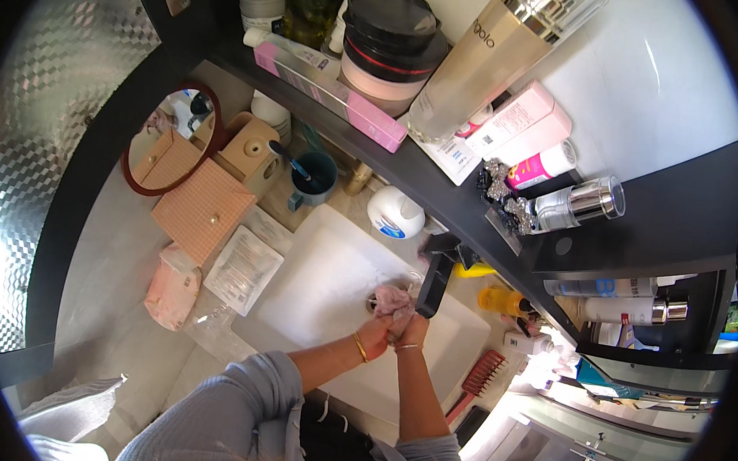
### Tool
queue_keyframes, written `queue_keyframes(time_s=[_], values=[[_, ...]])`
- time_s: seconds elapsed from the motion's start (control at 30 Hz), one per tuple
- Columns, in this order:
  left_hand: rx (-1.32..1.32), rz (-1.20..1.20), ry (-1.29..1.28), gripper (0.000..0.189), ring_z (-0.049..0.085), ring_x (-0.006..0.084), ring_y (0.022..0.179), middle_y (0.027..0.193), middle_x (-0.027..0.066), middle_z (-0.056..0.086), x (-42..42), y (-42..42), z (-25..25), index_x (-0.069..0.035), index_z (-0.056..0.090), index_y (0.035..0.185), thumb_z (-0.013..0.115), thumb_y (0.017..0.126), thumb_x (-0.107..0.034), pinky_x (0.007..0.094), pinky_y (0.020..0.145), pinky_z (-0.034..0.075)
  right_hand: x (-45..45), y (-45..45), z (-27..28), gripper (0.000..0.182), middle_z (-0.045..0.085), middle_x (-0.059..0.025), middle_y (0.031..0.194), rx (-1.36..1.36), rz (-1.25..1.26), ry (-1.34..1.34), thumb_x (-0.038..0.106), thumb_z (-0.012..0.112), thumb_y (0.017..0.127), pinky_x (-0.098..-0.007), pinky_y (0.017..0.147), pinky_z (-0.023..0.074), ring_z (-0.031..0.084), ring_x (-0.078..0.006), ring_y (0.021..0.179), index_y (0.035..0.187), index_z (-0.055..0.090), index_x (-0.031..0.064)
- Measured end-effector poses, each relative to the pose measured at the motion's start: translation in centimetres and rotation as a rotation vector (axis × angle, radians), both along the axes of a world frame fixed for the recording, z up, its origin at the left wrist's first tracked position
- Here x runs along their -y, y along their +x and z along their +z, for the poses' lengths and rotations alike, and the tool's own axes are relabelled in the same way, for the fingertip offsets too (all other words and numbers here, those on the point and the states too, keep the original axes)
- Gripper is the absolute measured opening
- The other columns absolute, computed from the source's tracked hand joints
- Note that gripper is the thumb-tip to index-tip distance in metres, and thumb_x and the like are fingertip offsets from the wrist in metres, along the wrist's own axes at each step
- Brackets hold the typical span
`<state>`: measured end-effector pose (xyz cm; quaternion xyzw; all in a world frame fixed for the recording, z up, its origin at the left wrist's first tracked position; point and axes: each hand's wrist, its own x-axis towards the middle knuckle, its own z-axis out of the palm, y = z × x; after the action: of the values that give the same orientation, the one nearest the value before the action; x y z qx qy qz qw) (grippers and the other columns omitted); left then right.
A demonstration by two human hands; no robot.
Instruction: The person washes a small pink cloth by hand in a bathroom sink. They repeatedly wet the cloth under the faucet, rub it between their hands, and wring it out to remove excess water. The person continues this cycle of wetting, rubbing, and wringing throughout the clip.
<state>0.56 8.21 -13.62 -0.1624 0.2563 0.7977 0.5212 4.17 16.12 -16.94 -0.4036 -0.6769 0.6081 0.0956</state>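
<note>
A wet pink cloth (392,300) is bunched between my two hands over a white washbasin (302,283). My left hand (375,337), with a gold bangle at the wrist, grips it from the left. My right hand (412,332), wearing a silver-coloured bracelet, grips it from the right, close beside the left. Just above the right hand juts a black faucet (435,285). The cloth hangs near the drain (372,302) and partly covers it. Most of my fingers are hidden behind the cloth and the backs of the hands.
A dark shelf (453,201) crowded with cosmetics overhangs the basin's back. Left stand a round mirror (173,139), a peach checked box (205,211), a tissue pack (174,288) and a blue cup (314,179). A white bottle (395,212) stands behind; a red hairbrush (479,380) lies right.
</note>
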Motion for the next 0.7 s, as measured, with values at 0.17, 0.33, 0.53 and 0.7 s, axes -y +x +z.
queue_keyframes(time_s=[0.17,0.33,0.53,0.7], values=[[0.051,0.007,0.184,0.029,0.051,0.0169,0.096,0.108,0.0027,0.053,1.0,-1.4,-6.1,-0.013,0.048,0.113,0.041,0.085,-0.012,0.0289,0.081,0.042,6.1,-0.7,5.9,0.036,0.049,-0.0156,0.116,-0.152,0.289,0.809,0.017,0.037,0.084,-0.0384,0.089,0.0365,0.047,-0.0271,0.106,0.117,0.046,0.0036],[0.013,0.119,0.125,0.031,0.050,0.0164,0.102,0.114,0.0033,0.051,0.4,0.1,-1.6,-0.012,0.042,0.117,0.034,0.090,-0.024,0.0328,0.087,0.042,1.2,-0.7,3.6,0.037,0.053,-0.0077,0.091,-0.297,-0.088,-0.283,0.021,0.031,0.086,-0.0276,0.065,0.0438,0.051,-0.0156,0.077,0.115,0.046,0.0018],[0.324,-0.051,0.616,0.025,0.058,0.0177,0.085,0.103,0.0099,0.053,1.4,-1.8,-11.1,-0.007,0.046,0.109,0.043,0.086,-0.015,0.0322,0.072,0.050,6.8,-0.9,7.8,0.050,0.047,-0.0061,0.116,-0.154,0.219,0.624,0.020,0.042,0.081,-0.0252,0.078,0.0410,0.050,-0.0157,0.097,0.127,0.032,0.0042],[0.161,0.221,0.243,0.027,0.058,0.0225,0.088,0.100,0.0093,0.055,0.4,-2.1,-1.5,-0.006,0.045,0.108,0.042,0.082,-0.001,0.0316,0.074,0.051,1.8,2.0,3.8,0.043,0.049,-0.0050,0.112,-0.213,-0.195,-0.679,0.033,0.042,0.086,-0.0343,0.081,0.0431,0.052,-0.0186,0.098,0.124,0.032,0.0152]])
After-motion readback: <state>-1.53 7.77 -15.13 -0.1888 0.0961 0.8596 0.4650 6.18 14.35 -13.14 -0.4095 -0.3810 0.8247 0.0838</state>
